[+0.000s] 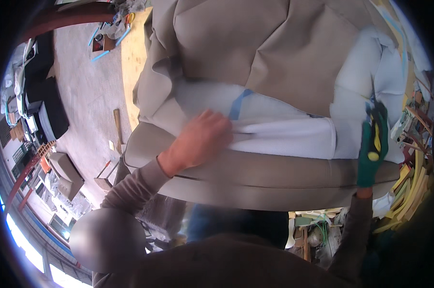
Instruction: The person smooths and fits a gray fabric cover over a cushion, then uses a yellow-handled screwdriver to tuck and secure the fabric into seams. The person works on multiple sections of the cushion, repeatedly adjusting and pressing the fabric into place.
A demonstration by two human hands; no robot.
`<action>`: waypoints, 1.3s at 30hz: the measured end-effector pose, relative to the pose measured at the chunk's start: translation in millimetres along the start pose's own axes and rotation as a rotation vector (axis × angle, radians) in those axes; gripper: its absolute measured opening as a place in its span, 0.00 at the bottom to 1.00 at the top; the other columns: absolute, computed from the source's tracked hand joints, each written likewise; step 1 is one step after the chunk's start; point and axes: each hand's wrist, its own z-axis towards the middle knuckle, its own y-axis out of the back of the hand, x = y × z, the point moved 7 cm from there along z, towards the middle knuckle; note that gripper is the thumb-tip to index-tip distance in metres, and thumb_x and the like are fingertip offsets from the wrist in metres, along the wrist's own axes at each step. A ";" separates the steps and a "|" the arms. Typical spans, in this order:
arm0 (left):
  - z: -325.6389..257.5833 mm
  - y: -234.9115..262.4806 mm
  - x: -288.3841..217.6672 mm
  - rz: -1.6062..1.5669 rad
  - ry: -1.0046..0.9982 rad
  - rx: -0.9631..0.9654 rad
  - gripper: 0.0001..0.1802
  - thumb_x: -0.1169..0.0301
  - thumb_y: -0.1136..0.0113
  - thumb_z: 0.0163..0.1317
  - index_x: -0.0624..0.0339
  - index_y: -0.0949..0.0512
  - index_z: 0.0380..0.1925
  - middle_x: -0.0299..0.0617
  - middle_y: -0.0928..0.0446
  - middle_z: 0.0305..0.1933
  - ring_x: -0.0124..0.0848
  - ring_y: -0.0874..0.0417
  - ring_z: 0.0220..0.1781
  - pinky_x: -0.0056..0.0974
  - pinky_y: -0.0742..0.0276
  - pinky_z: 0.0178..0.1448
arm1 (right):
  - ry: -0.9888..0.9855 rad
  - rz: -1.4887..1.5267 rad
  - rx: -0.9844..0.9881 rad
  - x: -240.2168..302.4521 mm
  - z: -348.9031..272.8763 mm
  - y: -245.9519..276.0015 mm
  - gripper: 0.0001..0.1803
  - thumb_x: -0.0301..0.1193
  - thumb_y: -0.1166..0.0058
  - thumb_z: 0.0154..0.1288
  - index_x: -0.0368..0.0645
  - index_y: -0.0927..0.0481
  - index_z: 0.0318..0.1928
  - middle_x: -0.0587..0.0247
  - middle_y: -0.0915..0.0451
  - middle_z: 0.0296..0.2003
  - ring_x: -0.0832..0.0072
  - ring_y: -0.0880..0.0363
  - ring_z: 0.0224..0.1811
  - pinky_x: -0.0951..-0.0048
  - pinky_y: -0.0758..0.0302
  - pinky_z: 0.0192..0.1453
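Note:
A large upholstered piece (pixel 270 177) lies before me, its taupe leather-like cover (pixel 226 43) loose and creased toward the far side. White lining fabric (pixel 294 137) shows along the near edge, with a blue strip (pixel 238 103) across the pale backing. My bare left hand (pixel 200 139), slightly blurred, is closed at the left end of the white fabric, where folds run out from the fingers. On the right, my right hand (pixel 374 144) in a dark green glove grips a yellow-and-black handled tool (pixel 376 137) beside the pale underside of the cover; its working end is unclear.
Yellow foam strips (pixel 411 197) and scraps are heaped at the right. A wooden board edge (pixel 133 62) runs along the left of the piece. On the floor lie a brush (pixel 117 127) and a small box (pixel 99 44); a taupe cushion-like block (pixel 66 175) stands further left.

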 end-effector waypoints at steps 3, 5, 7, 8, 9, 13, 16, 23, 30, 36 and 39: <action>-5.4 7.6 -3.5 -0.031 -0.093 0.025 0.14 0.78 0.33 0.64 0.64 0.19 0.49 0.52 0.17 0.53 0.56 0.18 0.58 0.55 0.22 0.64 | 0.061 -0.016 0.339 12.6 43.6 -112.6 0.33 0.11 0.43 0.71 0.38 0.23 0.75 0.50 0.31 0.82 0.58 0.23 0.77 0.62 0.20 0.75; -0.5 19.2 -1.1 -0.071 -0.154 -0.031 0.10 0.78 0.34 0.66 0.65 0.19 0.47 0.52 0.16 0.50 0.55 0.16 0.55 0.53 0.19 0.62 | 0.263 -0.119 0.509 17.0 44.3 -191.9 0.36 0.14 0.37 0.64 0.39 0.23 0.74 0.47 0.30 0.81 0.53 0.16 0.67 0.58 0.15 0.67; 6.3 22.7 9.7 -0.095 -0.124 0.009 0.07 0.78 0.35 0.69 0.66 0.18 0.46 0.52 0.15 0.47 0.54 0.13 0.51 0.49 0.16 0.58 | 0.335 -0.347 0.608 13.8 15.8 -240.2 0.30 0.18 0.38 0.69 0.39 0.22 0.71 0.49 0.31 0.82 0.51 0.15 0.66 0.55 0.15 0.65; 11.8 22.0 21.3 -0.095 -0.069 0.076 0.06 0.77 0.36 0.72 0.66 0.18 0.46 0.52 0.14 0.45 0.52 0.11 0.49 0.47 0.15 0.56 | 0.378 -0.464 0.658 10.4 3.8 -253.0 0.27 0.19 0.39 0.71 0.39 0.21 0.70 0.49 0.32 0.83 0.50 0.15 0.66 0.53 0.15 0.65; 17.6 24.1 32.4 -0.087 -0.047 0.114 0.05 0.76 0.37 0.74 0.66 0.18 0.46 0.53 0.14 0.44 0.51 0.10 0.47 0.45 0.13 0.53 | 0.295 -0.425 0.701 3.6 -6.4 -257.4 0.27 0.20 0.38 0.69 0.39 0.21 0.69 0.49 0.33 0.83 0.49 0.14 0.64 0.54 0.15 0.62; 59.4 3.0 100.7 -0.249 0.463 0.234 0.16 0.60 0.37 0.79 0.64 0.16 0.41 0.51 0.13 0.39 0.49 0.08 0.43 0.41 0.13 0.48 | 0.104 -0.343 0.796 -7.9 -38.3 -253.1 0.26 0.23 0.36 0.67 0.39 0.21 0.66 0.44 0.32 0.81 0.46 0.11 0.52 0.54 0.14 0.55; 92.0 -35.4 132.0 -0.063 0.583 0.570 0.23 0.50 0.37 0.76 0.62 0.14 0.39 0.52 0.12 0.40 0.50 0.08 0.46 0.47 0.15 0.51 | 0.153 -0.325 0.797 -1.1 -40.4 -248.5 0.28 0.25 0.34 0.66 0.39 0.22 0.66 0.38 0.30 0.78 0.44 0.11 0.44 0.49 0.14 0.50; 97.5 -73.7 130.0 -0.008 0.114 0.289 0.24 0.50 0.41 0.80 0.63 0.16 0.44 0.50 0.12 0.38 0.52 0.11 0.37 0.53 0.15 0.49 | 0.164 -0.338 0.764 7.8 -36.8 -245.6 0.29 0.27 0.33 0.66 0.40 0.20 0.68 0.43 0.30 0.80 0.52 0.11 0.40 0.56 0.14 0.49; 7.9 -28.3 179.1 -0.663 0.756 -0.083 0.13 0.64 0.42 0.84 0.64 0.22 0.46 0.39 0.16 0.34 0.23 0.15 0.28 0.30 0.21 0.35 | 0.267 -0.327 0.784 13.6 -42.5 -246.4 0.37 0.23 0.33 0.59 0.40 0.23 0.72 0.40 0.29 0.79 0.53 0.16 0.36 0.54 0.16 0.47; 58.3 3.4 184.9 -0.330 0.449 -0.187 0.12 0.65 0.43 0.85 0.64 0.21 0.48 0.38 0.15 0.35 0.23 0.15 0.29 0.31 0.22 0.32 | 0.313 -0.317 0.797 15.5 -39.9 -248.5 0.30 0.28 0.31 0.66 0.40 0.18 0.68 0.48 0.26 0.78 0.58 0.15 0.38 0.59 0.18 0.48; 103.9 9.8 171.8 -0.395 0.246 -0.147 0.12 0.64 0.42 0.84 0.64 0.20 0.49 0.39 0.14 0.35 0.24 0.13 0.29 0.33 0.20 0.32 | 0.235 -0.291 0.809 9.4 -36.0 -249.9 0.30 0.28 0.31 0.67 0.40 0.18 0.69 0.48 0.25 0.77 0.58 0.16 0.38 0.59 0.18 0.49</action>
